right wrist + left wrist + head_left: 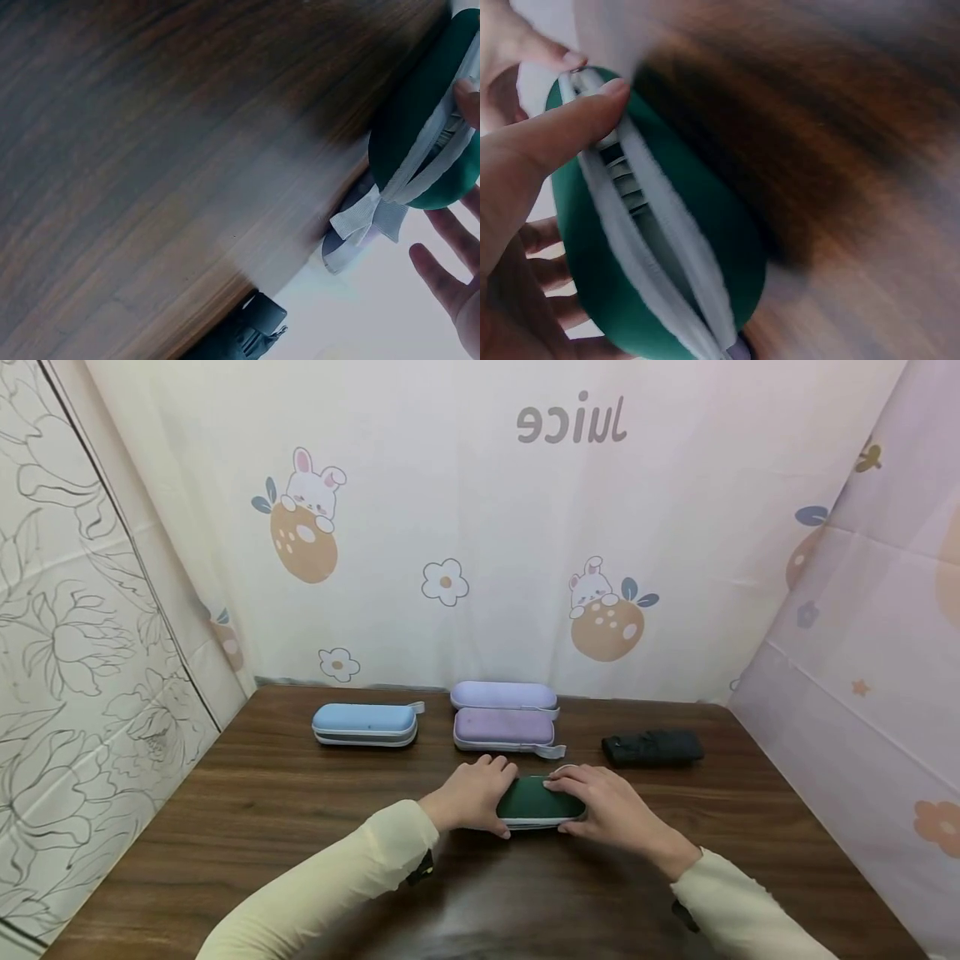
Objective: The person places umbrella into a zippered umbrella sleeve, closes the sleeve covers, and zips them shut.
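Observation:
A dark green zippered case (pixel 538 797) lies on the table in the head view, between my two hands. My left hand (pixel 472 795) grips its left end, thumb at the front and fingers round the far side. The right hand (pixel 617 808) holds the other end, thumb low in front and fingers on the top. In the left wrist view the white zipper edges (pixel 676 217) stand apart, and a ribbed strip shows in the gap. The left thumb (pixel 592 120) presses on these edges. Part of the case (pixel 401 127) appears in the right wrist view.
Behind the hands sit a purple case (pixel 504 727) and a lilac case (pixel 504 695), touching or nearly so. A light blue case (pixel 365 718) stands at the back left, its zipper partly parted. To the right lies a black rolled pouch (pixel 652 748). Printed curtains (pixel 510 527) enclose the table.

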{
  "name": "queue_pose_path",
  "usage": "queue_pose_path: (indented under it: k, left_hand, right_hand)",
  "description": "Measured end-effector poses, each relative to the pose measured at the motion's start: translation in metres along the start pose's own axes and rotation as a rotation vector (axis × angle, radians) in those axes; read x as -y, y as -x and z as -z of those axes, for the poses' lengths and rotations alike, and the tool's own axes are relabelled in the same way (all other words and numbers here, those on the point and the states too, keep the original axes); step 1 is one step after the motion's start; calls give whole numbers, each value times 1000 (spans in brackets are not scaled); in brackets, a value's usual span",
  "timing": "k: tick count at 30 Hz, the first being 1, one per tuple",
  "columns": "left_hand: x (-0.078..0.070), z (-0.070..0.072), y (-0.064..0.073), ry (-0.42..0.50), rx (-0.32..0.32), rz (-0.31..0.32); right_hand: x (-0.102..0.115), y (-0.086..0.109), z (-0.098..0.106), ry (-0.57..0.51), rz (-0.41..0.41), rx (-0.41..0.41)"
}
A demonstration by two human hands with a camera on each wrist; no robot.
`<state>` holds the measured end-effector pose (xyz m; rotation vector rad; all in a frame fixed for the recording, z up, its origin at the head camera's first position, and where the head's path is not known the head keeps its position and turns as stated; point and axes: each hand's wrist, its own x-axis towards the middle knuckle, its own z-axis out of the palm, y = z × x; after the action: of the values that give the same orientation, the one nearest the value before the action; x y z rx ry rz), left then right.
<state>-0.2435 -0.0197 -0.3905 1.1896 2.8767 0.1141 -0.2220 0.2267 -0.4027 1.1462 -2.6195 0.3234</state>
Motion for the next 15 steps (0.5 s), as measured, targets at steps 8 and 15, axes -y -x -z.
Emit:
queue_pose_path:
  k: [8, 15]
  left_hand:
    - [-5, -10, 5, -128, -64, -19]
    - [18, -5, 14, 162, -15, -100]
  right_hand:
    - [5, -7, 2, -20, -37, -27]
    - [11, -19, 4, -65, -14, 45]
